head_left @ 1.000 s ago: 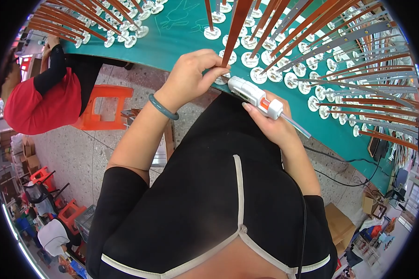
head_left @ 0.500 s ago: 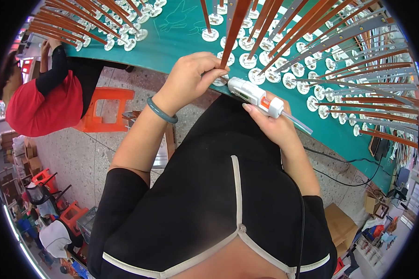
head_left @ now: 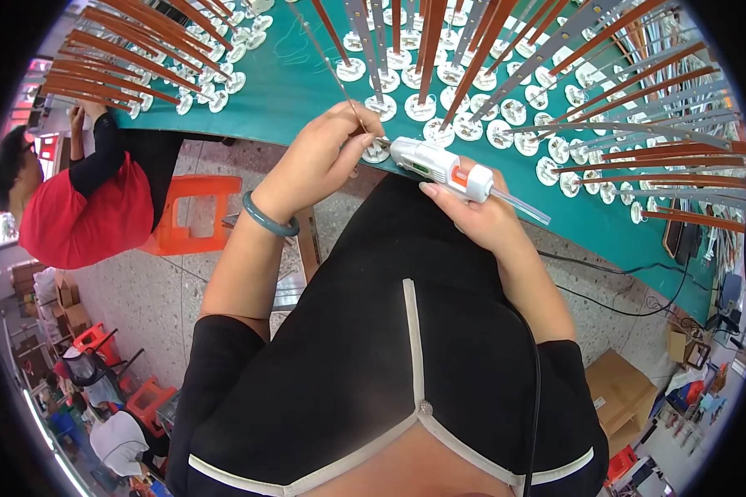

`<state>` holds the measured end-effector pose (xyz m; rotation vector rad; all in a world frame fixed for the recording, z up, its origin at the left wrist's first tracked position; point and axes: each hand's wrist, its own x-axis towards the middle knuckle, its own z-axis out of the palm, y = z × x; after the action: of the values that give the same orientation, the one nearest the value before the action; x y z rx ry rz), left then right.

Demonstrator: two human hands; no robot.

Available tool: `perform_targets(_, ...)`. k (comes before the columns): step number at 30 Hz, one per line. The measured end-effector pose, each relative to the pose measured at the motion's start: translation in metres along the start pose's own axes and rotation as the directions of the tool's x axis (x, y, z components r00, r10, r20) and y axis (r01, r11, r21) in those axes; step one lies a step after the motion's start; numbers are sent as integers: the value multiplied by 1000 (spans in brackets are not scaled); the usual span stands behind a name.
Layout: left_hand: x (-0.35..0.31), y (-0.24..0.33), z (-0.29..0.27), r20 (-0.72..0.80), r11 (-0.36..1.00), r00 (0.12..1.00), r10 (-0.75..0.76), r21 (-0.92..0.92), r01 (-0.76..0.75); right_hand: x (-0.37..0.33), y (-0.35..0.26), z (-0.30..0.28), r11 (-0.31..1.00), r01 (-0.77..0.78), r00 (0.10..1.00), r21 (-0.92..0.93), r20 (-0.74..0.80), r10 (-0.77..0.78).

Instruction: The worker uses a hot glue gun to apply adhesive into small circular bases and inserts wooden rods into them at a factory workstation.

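My left hand (head_left: 319, 157) pinches the lower end of a thin upright strip (head_left: 340, 70), which is seen edge-on and leans to the left. Just under those fingers lies a round white base (head_left: 376, 154) at the table's near edge. My right hand (head_left: 485, 219) is wrapped round a white hot glue gun (head_left: 427, 159) with an orange part, and a clear glue stick (head_left: 522, 207) juts out of its back. The gun's nozzle points left and meets the strip's foot, close to my left fingertips. Whether glue is coming out is too small to tell.
Many brown and grey strips on round white bases (head_left: 420, 108) crowd the green table (head_left: 240, 103), with another cluster at the far left. A person in red (head_left: 91, 199) sits at the left by an orange stool (head_left: 195, 217). Black cables (head_left: 597, 267) hang at the right.
The strip in my left hand has turned from its broad brown face to edge-on and now tilts left. Both hands and the glue gun have shifted slightly left in view.
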<state>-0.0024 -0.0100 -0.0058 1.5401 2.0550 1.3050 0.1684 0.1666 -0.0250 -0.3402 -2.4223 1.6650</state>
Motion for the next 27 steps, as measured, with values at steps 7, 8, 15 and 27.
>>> perform_targets(7,0,0,2,7,999,1000,26,31,-26,0,8,-3,995,-40,994,-93,94,49)
perform_targets(8,0,0,2,19,999,1000,7,42,-7,0,9,-3,992,-18,995,-122,99,30)
perform_targets(15,-1,-1,3,24,999,1000,-11,53,10,2,10,4,990,81,997,-118,10,-80)
perform_targets(27,-2,1,3,17,998,999,-39,49,38,-1,5,-2,986,18,994,-167,105,-1)
